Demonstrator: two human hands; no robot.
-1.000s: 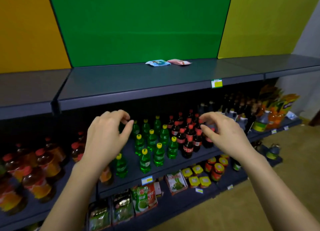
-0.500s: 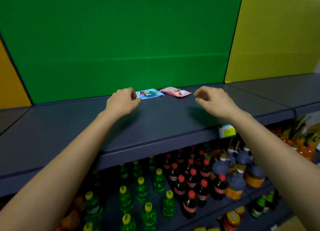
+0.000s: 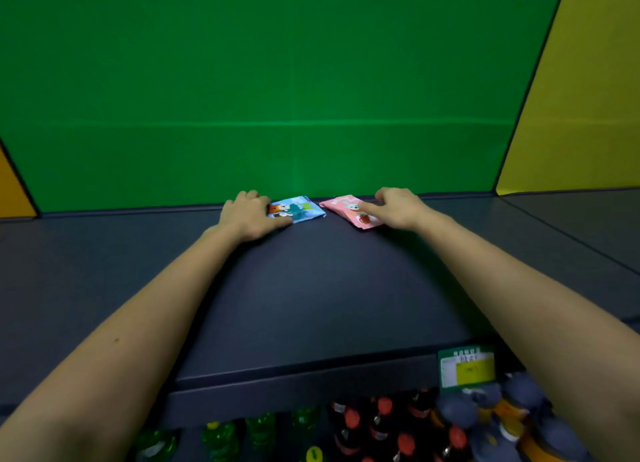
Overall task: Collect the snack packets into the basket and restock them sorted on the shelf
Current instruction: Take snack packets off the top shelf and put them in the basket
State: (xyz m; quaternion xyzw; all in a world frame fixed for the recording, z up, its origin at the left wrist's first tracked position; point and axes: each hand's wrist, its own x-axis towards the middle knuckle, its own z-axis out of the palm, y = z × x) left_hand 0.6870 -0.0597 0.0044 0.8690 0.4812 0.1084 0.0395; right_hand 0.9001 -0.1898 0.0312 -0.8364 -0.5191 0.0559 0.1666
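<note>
Head view, entries as I read them from my station.

Item 1, blue packet (image 3: 301, 210): lies flat on the top shelf (image 3: 311, 288) at 12 o'clock, close to the green back panel (image 3: 311, 80). The left hand (image 3: 251, 215) covers its 9 o'clock end. The fingers are curled over the far edge and the thumb lies along the near edge, pinching it.

Item 2, pink packet (image 3: 346, 208): lies flat just beside the blue one, toward 1 o'clock. Their corners are near, but I cannot tell whether they touch. The right hand (image 3: 398, 208) holds its 3 o'clock end, with the thumb stretched across the printed face and the fingers curled behind.

Handling, my judgement: both are small sealed film pouches, so light, soft, crinkly and rather slick. The contents can probably be crushed. I would take each by an end seam or across the short width with a gentle pinch, never squeezing the middle.

Containers: the basket is not in view, so I cannot say where it stands or what it holds. The top shelf carries the two packets.

The lower shelf at 6 o'clock holds drinks:
- green bottles (image 3: 221, 441) toward 7 o'clock
- red-capped dark bottles (image 3: 381, 423) at 6 o'clock
- grey-capped bottles (image 3: 519, 392) toward 5 o'clock

Item 3, price tag (image 3: 467, 366): green and yellow, clipped to the shelf lip at 4 o'clock.
</note>
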